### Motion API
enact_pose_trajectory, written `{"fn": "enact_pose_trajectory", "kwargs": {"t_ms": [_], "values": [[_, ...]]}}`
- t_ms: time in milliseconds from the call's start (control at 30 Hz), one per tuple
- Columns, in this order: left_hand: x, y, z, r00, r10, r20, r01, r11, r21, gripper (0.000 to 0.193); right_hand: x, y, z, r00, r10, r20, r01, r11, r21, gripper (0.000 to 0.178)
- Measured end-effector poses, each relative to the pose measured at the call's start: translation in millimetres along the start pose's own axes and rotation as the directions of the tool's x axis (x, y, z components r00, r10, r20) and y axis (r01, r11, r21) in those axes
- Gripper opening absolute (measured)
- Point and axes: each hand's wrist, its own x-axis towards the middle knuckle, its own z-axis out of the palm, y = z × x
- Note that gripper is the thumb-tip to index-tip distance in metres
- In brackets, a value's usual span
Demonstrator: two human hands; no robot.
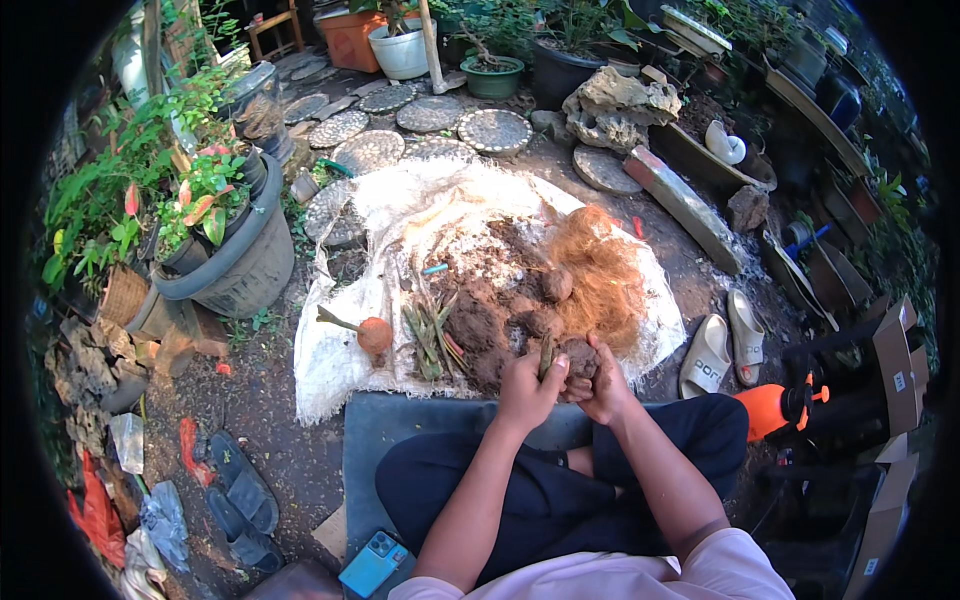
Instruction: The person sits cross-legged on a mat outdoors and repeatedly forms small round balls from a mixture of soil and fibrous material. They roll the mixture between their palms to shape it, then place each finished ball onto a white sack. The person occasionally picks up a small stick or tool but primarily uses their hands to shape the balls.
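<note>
Over the near edge of a white woven sack (330,370), both my hands are closed round a dark brown ball of soil (579,356). My left hand (528,392) grips its left side, thumb up, beside a short greenish plant stem (546,352); whether the stem is set in the ball is hidden. Wrapped round the right side is my right hand (608,384). Two more soil balls (557,285) lie just beyond, next to loose dark soil (478,318) and a heap of brown coconut fibre (605,280). Farther left are green cuttings (428,338) and an orange-brown ball (374,336) with a stem.
A blue phone (374,563) lies on the dark mat (365,450) under me. Beige slides (706,357) and an orange spray bottle (765,411) stand at right. A large planter (235,250) is at left, with dark sandals (245,490) nearer. Round stepping stones (369,151) lie beyond.
</note>
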Motion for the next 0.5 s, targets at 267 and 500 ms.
{"fn": "enact_pose_trajectory", "kwargs": {"t_ms": [267, 500], "values": [[4, 10, 0, 0.997, 0.000, 0.083, -0.027, 0.945, 0.327, 0.031, -39, -28, -4, 0.975, -0.219, -0.023, 0.138, 0.687, -0.714, 0.055], [-23, 0, 17, 0.896, -0.219, 0.386, 0.243, 0.970, -0.014, 0.035, -43, -9, -67, 0.994, -0.106, 0.000, 0.089, 0.843, -0.530, 0.040]]}}
